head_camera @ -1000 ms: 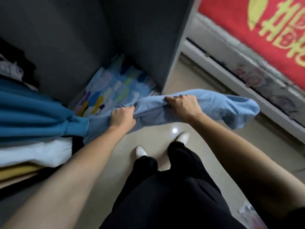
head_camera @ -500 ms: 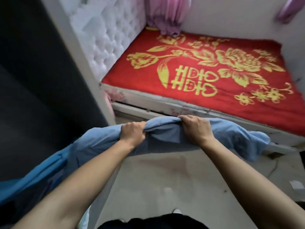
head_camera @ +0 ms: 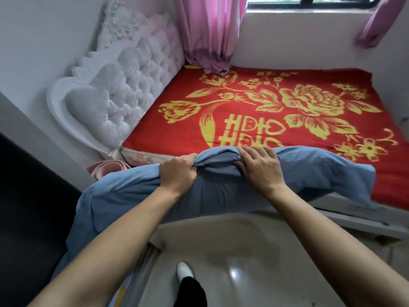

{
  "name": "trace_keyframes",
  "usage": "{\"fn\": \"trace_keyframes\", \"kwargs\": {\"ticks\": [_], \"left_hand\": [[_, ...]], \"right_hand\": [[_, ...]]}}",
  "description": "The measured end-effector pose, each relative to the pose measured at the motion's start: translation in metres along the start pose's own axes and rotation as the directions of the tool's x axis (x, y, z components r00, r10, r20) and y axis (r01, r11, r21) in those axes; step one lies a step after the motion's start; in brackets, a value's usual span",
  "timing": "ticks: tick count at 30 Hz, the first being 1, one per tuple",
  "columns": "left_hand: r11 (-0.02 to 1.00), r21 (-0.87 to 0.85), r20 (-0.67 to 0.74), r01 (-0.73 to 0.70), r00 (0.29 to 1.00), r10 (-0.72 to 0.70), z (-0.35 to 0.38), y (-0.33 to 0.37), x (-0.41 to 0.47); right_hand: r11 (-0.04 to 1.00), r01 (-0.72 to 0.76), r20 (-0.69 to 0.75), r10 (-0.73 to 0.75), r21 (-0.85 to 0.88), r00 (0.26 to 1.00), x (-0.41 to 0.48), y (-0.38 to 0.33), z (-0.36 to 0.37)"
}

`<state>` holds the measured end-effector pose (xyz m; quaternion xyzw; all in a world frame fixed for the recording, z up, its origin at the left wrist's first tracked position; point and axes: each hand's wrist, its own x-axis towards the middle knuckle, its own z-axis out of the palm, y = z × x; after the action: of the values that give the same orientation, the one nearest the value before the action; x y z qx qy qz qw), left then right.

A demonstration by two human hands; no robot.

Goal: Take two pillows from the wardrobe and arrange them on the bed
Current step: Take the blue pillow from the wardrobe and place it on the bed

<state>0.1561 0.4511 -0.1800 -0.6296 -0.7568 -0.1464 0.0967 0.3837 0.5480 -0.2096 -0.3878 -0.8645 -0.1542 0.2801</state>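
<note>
Left hand (head_camera: 178, 172) and right hand (head_camera: 261, 168) each have their fingers clenched into the upper edge of one blue pillow (head_camera: 221, 191), bunching the fabric. The pillow is held in the air, lengthwise left to right, above the floor (head_camera: 243, 262) and just at the near edge of the bed (head_camera: 265, 111). Its left end droops toward the dark wardrobe (head_camera: 26, 207). Bed carries a red cover with yellow flowers. White tufted headboard (head_camera: 115, 100) at left; pink curtain (head_camera: 210, 34) at far side.
</note>
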Motion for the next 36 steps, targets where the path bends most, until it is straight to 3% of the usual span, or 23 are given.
{"fn": "trace_keyframes", "kwargs": {"ticks": [2, 10, 15, 23, 28, 31, 36], "left_hand": [[0.993, -0.078, -0.021, 0.092, 0.995, -0.094, 0.03, -0.061, 0.096], [0.981, -0.182, -0.051, 0.072, 0.995, -0.083, 0.041, -0.087, 0.149], [0.973, -0.223, -0.111, 0.054, 0.991, -0.081, 0.059, -0.128, 0.249], [0.976, -0.204, -0.132, 0.08, 0.985, -0.109, 0.113, -0.161, 0.381], [0.979, -0.129, -0.016, 0.156, 0.987, -0.16, 0.147, -0.179, 0.456], [0.973, -0.099, -0.009, 0.209, 0.977, -0.211, 0.165, -0.195, 0.498], [0.937, -0.09, 0.022, 0.337, 0.942, -0.336, 0.198, -0.223, 0.544]], "right_hand": [[0.999, -0.009, 0.004, 0.01, -0.04, 1.0, 0.104, -0.001, 0.072], [0.998, -0.03, 0.053, 0.032, -0.047, 0.998, 0.159, -0.002, 0.106], [0.996, -0.063, 0.085, 0.069, -0.061, 0.994, 0.252, 0.008, 0.158], [0.998, -0.066, 0.202, 0.064, 0.003, 0.977, 0.346, 0.052, 0.261], [0.994, -0.047, 0.363, 0.008, 0.1, 0.932, 0.414, 0.081, 0.33], [0.994, -0.008, 0.347, -0.03, 0.107, 0.937, 0.456, 0.091, 0.367], [0.989, -0.084, 0.362, 0.034, 0.124, 0.932, 0.506, 0.086, 0.417]]}}
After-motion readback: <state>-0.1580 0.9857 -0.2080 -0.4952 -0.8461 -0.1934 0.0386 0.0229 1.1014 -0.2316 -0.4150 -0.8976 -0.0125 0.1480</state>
